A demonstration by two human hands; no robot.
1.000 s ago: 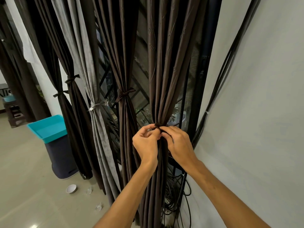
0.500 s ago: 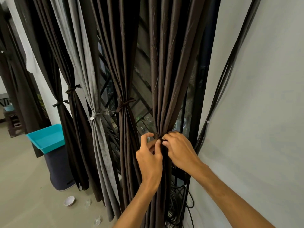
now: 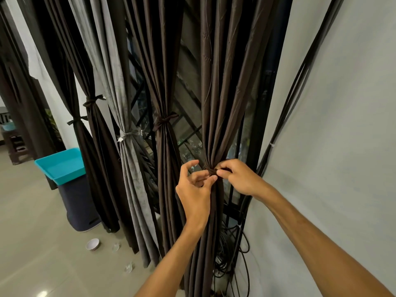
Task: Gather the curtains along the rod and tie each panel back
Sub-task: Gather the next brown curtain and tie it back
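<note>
Tying the rightmost dark brown pleated curtain panel (image 3: 216,103): left hand (image 3: 194,189) thumbs its dark fabric tie (image 3: 211,170) from nine o'clock, grip unclear, right hand (image 3: 240,179) pinches it from three o'clock; the knot probably needs pulling snug next.

The left forearm (image 3: 171,260) and right forearm (image 3: 321,243) were bare and slender, lightly sinewed; the left grip (image 3: 194,194) and right grip (image 3: 242,179) were bare.

Your left hand (image 3: 194,189) sits at 8 o'clock of the tie (image 3: 211,170), your right hand (image 3: 240,179) at 3, both against the panel (image 3: 218,103) dead ahead. Tied panels (image 3: 164,146) line up toward 10. Bin (image 3: 79,206) at 9, tray (image 3: 61,168) on top; bowl (image 3: 92,244) on the floor (image 3: 32,243) at 8; wall (image 3: 332,146) at 3.
</note>
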